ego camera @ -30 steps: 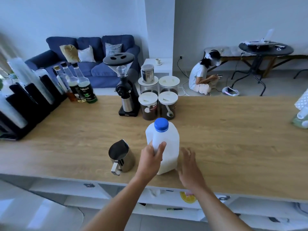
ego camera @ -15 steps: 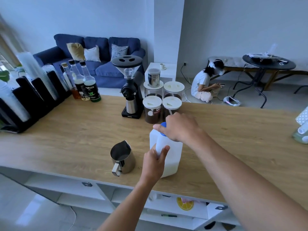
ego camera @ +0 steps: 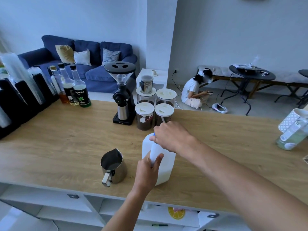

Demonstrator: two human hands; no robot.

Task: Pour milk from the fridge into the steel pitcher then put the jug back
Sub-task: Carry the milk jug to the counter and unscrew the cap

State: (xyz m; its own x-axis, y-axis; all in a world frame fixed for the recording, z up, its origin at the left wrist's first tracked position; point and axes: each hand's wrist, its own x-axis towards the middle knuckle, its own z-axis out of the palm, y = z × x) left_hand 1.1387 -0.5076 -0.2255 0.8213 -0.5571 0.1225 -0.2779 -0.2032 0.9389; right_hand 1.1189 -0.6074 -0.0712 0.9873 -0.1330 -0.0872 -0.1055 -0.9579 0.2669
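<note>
A white plastic milk jug (ego camera: 166, 164) stands upright on the wooden counter (ego camera: 66, 144) near its front edge. My left hand (ego camera: 147, 170) grips the jug's handle from the near side. My right hand (ego camera: 170, 135) is curled over the jug's top and covers the blue cap, of which only a sliver shows. The steel pitcher (ego camera: 113, 165) stands just left of the jug, spout pointing away, handle toward me, its inside dark.
Behind the jug are several lidded coffee jars (ego camera: 144, 116) and a black grinder (ego camera: 122, 95). Three syrup bottles (ego camera: 73, 85) and cup holders (ego camera: 20, 95) line the left. A glass container (ego camera: 293, 132) sits at the right edge. A person (ego camera: 195, 90) sits on the floor beyond.
My right hand rose from beside the jug's base to its top and closed over the blue cap. My left hand kept its hold on the handle; the view shifted slightly.
</note>
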